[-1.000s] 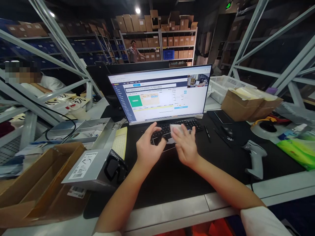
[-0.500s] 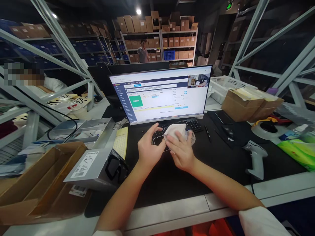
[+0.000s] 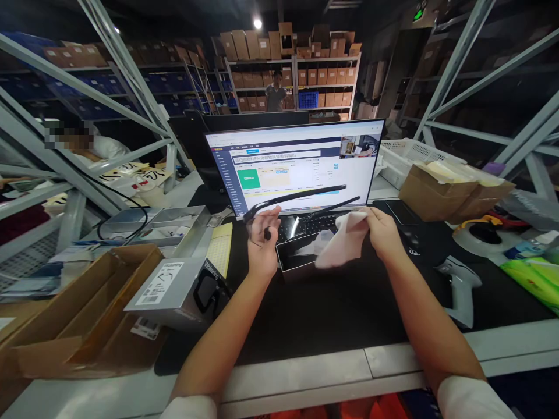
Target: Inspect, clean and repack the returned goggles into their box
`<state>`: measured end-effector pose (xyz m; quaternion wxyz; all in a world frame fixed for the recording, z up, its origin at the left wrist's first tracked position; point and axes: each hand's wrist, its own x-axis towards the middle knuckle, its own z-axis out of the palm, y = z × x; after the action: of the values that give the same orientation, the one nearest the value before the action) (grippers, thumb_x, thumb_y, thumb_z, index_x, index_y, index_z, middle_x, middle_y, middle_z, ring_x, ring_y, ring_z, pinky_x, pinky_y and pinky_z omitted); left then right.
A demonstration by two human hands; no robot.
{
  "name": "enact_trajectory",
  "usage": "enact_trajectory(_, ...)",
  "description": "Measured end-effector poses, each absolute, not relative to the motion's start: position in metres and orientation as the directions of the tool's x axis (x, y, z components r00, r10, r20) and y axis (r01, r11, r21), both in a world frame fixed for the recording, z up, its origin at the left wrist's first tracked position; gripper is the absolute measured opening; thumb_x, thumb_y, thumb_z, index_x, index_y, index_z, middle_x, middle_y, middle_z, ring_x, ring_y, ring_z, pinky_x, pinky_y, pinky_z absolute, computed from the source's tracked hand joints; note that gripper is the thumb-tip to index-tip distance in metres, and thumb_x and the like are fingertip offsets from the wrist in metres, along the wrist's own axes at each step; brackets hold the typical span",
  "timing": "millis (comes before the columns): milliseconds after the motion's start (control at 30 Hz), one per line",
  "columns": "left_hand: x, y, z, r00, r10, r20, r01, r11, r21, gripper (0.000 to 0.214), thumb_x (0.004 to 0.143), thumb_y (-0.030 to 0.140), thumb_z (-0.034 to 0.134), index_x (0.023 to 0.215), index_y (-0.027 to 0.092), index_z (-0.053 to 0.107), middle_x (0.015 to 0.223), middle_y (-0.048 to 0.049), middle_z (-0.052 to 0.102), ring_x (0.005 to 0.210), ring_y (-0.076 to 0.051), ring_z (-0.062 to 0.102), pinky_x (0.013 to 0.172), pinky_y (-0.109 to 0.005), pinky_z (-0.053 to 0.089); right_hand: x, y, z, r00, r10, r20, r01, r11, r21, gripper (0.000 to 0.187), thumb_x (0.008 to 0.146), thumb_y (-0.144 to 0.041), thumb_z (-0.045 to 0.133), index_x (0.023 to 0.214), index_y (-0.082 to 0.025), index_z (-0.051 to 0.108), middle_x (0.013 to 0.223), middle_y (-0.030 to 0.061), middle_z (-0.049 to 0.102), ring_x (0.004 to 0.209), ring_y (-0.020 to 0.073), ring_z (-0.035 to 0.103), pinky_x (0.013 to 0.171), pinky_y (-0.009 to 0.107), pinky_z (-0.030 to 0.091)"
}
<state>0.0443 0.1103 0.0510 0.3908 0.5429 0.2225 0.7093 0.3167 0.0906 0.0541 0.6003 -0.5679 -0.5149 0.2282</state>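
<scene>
My left hand [image 3: 263,243] is closed on the front of a pair of black glasses [image 3: 293,198], whose two temples stick out to the right in front of the monitor [image 3: 292,166]. My right hand [image 3: 381,231] pinches a pale pink cloth [image 3: 345,244] that hangs down to the left. Both hands hover above a black keyboard [image 3: 305,227] and an open dark glasses case [image 3: 301,259] on the black desk mat [image 3: 332,302].
A grey Wolaneng box [image 3: 174,288] and an open cardboard box [image 3: 82,314] lie at the left. A barcode scanner [image 3: 458,285], tape roll [image 3: 480,230] and cardboard boxes [image 3: 445,189] are at the right. One person sits behind the left racking, another stands by far shelves.
My hands have drawn apart. The cloth, held bunched between both hands before, now hangs from my right hand, and the glasses now show unfolded in my left hand.
</scene>
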Motion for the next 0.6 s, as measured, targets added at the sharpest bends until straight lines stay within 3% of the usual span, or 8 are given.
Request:
enact_trajectory(133, 0.050, 0.102, 0.051, -0.009, 0.775, 0.632, -0.386, -0.585, 0.713, 0.039, 0.089, 0.050, 0.070, 0.120, 0.028, 0.060, 0.137, -0.0096, 0.064, 0.135, -0.027, 0.055, 0.114, -0.045, 0.044, 0.323, 0.084, 0.061, 0.255, 0.908, 0.333, 0.590, 0.127, -0.797, 0.037, 0.093, -0.045, 0.047, 0.066, -0.020, 0.057, 0.065, 0.0016, 0.059, 0.067, 0.0186, 0.052, 0.062, 0.030, 0.032)
enact_trajectory(267, 0.056, 0.092, 0.043, 0.127, 0.784, 0.608, -0.411, -0.517, 0.751, 0.046, 0.081, 0.053, 0.077, 0.113, 0.026, 0.061, 0.135, -0.0110, 0.066, 0.137, -0.029, 0.053, 0.115, -0.046, 0.043, 0.310, 0.077, 0.066, 0.162, 0.940, 0.300, 0.593, 0.150, -0.791, 0.029, 0.092, -0.039, 0.047, 0.075, -0.021, 0.062, 0.074, 0.0037, 0.066, 0.073, 0.0201, 0.056, 0.065, 0.030, 0.035)
enact_trajectory(367, 0.065, 0.085, 0.037, 0.236, 0.785, 0.573, -0.454, -0.433, 0.779, 0.051, 0.073, 0.056, 0.082, 0.108, 0.024, 0.064, 0.128, -0.0119, 0.070, 0.140, -0.031, 0.049, 0.118, -0.050, 0.038, 0.296, 0.072, 0.068, 0.128, 0.960, 0.248, 0.457, 0.165, -0.874, 0.035, 0.091, -0.047, 0.051, 0.070, -0.020, 0.059, 0.067, 0.0013, 0.060, 0.065, 0.0169, 0.051, 0.062, 0.029, 0.035)
enact_trajectory(500, 0.075, 0.081, 0.031, 0.343, 0.774, 0.532, -0.456, -0.358, 0.815, 0.050, 0.066, 0.052, 0.089, 0.105, 0.025, 0.072, 0.148, -0.0092, 0.056, 0.149, -0.031, 0.037, 0.123, -0.048, 0.029, 0.281, 0.067, 0.066, 0.005, 0.995, 0.095, 0.051, 0.094, -0.994, 0.043, 0.085, -0.061, 0.061, 0.074, -0.019, 0.060, 0.065, -0.0014, 0.055, 0.060, 0.0134, 0.048, 0.058, 0.027, 0.037)
enact_trajectory(600, 0.077, 0.080, 0.024, 0.444, 0.802, 0.401, -0.427, -0.205, 0.881, 0.053, 0.062, 0.055, 0.090, 0.104, 0.025, 0.075, 0.152, -0.0092, 0.051, 0.138, -0.033, 0.050, 0.112, -0.042, 0.043, 0.275, 0.064, 0.065, -0.120, 0.993, 0.019, -0.221, -0.008, -0.975, 0.044, 0.080, -0.063, 0.069, 0.080, -0.020, 0.063, 0.066, -0.0015, 0.057, 0.059, 0.0142, 0.052, 0.056, 0.027, 0.042)
